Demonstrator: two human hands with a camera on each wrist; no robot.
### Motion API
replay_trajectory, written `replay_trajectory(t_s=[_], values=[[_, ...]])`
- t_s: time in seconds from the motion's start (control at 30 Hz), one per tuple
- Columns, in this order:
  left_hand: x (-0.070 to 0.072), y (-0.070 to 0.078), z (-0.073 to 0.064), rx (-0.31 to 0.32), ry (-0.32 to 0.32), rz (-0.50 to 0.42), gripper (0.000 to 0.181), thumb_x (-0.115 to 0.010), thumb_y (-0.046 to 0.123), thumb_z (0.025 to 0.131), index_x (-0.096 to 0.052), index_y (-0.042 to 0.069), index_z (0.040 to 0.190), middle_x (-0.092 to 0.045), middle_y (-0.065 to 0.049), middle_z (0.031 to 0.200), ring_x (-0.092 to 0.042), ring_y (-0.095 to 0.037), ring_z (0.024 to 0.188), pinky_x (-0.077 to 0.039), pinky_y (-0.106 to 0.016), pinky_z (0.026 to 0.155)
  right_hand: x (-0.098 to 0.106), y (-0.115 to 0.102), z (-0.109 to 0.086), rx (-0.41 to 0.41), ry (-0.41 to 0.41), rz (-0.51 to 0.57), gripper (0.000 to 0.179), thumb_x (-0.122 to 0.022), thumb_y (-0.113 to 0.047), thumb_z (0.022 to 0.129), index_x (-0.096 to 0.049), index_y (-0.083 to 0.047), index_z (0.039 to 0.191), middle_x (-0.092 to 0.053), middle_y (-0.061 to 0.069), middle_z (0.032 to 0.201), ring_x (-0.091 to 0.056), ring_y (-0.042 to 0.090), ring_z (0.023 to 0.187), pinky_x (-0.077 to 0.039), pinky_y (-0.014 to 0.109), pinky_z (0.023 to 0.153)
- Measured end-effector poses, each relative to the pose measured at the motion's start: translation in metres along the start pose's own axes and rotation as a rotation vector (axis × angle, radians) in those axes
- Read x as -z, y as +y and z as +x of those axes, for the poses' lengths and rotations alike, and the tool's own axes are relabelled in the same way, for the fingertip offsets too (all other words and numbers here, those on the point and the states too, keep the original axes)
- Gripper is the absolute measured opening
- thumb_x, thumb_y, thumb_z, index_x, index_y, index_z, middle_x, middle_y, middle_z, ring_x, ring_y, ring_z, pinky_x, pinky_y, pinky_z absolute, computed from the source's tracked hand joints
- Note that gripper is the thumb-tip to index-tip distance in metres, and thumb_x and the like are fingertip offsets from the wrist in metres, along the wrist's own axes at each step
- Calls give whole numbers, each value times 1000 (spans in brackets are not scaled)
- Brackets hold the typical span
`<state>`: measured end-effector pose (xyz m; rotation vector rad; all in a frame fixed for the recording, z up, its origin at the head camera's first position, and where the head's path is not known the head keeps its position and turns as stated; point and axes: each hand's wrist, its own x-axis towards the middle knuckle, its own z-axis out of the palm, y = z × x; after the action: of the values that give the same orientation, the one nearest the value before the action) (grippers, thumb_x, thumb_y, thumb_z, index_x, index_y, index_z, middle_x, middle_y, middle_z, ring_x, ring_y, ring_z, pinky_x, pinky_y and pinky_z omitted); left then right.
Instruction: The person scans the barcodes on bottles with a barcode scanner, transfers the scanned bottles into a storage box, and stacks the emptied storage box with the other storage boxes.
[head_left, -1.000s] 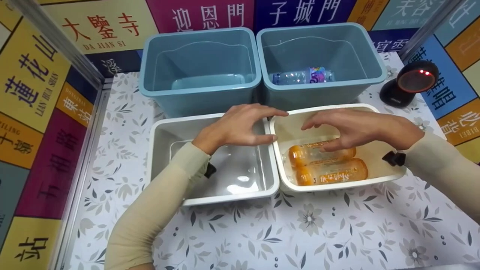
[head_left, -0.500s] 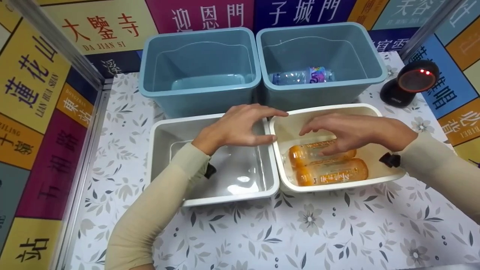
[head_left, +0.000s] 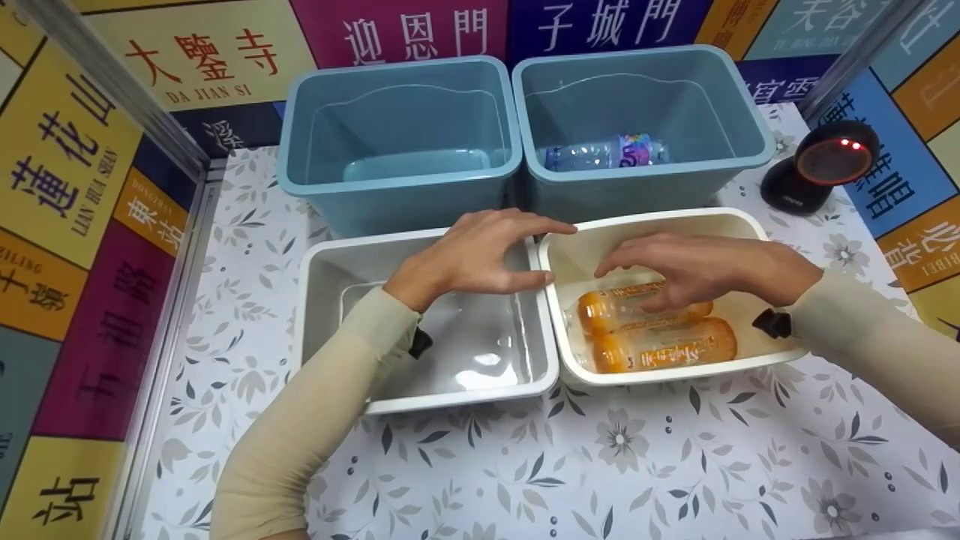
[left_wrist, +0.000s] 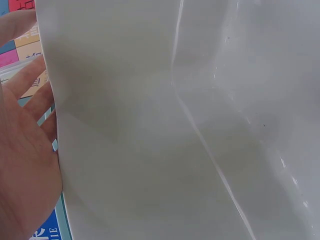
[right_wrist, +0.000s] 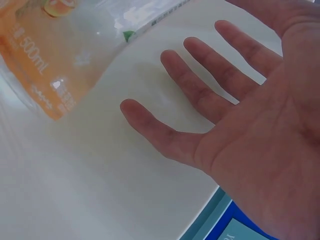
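My left hand (head_left: 484,251) reaches across the left white bin (head_left: 459,401), thumb and fingertips at the rim it shares with the right bin; it holds nothing. In the left wrist view its fingers are spread just outside the bin's wall. Over the cream-white right bin (head_left: 697,373) hovers my right hand (head_left: 686,266), fingers spread and nothing in its grasp. Below it two orange-labelled bottles lie side by side: the rear bottle (head_left: 611,311), partly hidden by the hand, and the front bottle (head_left: 667,346). In the right wrist view an orange label (right_wrist: 40,60) shows beyond the fingertips.
Behind stand two taller blue-grey bins: the left one (head_left: 397,182) and the right one (head_left: 652,171), which contains a clear bottle (head_left: 592,155) with a colourful label. A black device with red lights (head_left: 814,169) stands at the right. Sign-covered panels (head_left: 67,210) border the floral-patterned table (head_left: 480,465).
My right hand has shifted slightly left over the bottles, its wrist moving inward a little. The left hand and the bottles stay where they were.
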<state>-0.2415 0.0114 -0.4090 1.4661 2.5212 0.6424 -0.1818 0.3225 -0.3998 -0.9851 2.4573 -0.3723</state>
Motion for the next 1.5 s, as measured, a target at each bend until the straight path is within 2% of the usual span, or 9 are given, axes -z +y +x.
replay_trajectory(t_s=[0.37, 0.8, 1.1, 1.37, 1.5], values=[[0, -1, -1, -6, 2, -2, 62, -53, 66, 87, -41, 54, 146, -48, 29, 147, -51, -8, 132, -46, -40, 99, -5, 2, 1, -28, -12, -1, 61, -84, -24, 80, -59, -24, 136, -60, -6, 138, -58, 24, 126, -47, 46, 107], [-2, 0, -1, -4, 2, -4, 61, -53, 65, 87, -41, 53, 146, -49, 29, 146, -51, -7, 132, -45, -39, 100, -14, 5, 6, 19, -21, -19, 59, -83, -19, 79, -61, -15, 134, -62, -1, 135, -60, 26, 123, -47, 47, 106], [1, 0, 0, -7, -5, 7, 62, -53, 65, 87, -41, 53, 146, -48, 28, 147, -51, -8, 132, -45, -39, 100, -12, 3, 7, -33, -48, 2, 62, -83, -18, 79, -60, -20, 136, -60, -3, 138, -58, 25, 127, -46, 47, 109], [1, -1, 0, -5, -13, 3, 62, -51, 67, 88, -39, 54, 147, -45, 30, 148, -50, -8, 134, -45, -38, 101, -16, 4, 6, -50, -69, 30, 64, -85, -24, 78, -59, -26, 137, -60, -6, 138, -58, 21, 125, -47, 48, 107], [0, -1, -1, -2, -15, 0, 62, -50, 68, 88, -39, 54, 147, -45, 29, 149, -49, -8, 134, -45, -38, 100, -20, 6, 6, -45, -75, 41, 68, -86, -23, 77, -57, -26, 138, -60, -6, 138, -59, 20, 125, -48, 47, 107]])
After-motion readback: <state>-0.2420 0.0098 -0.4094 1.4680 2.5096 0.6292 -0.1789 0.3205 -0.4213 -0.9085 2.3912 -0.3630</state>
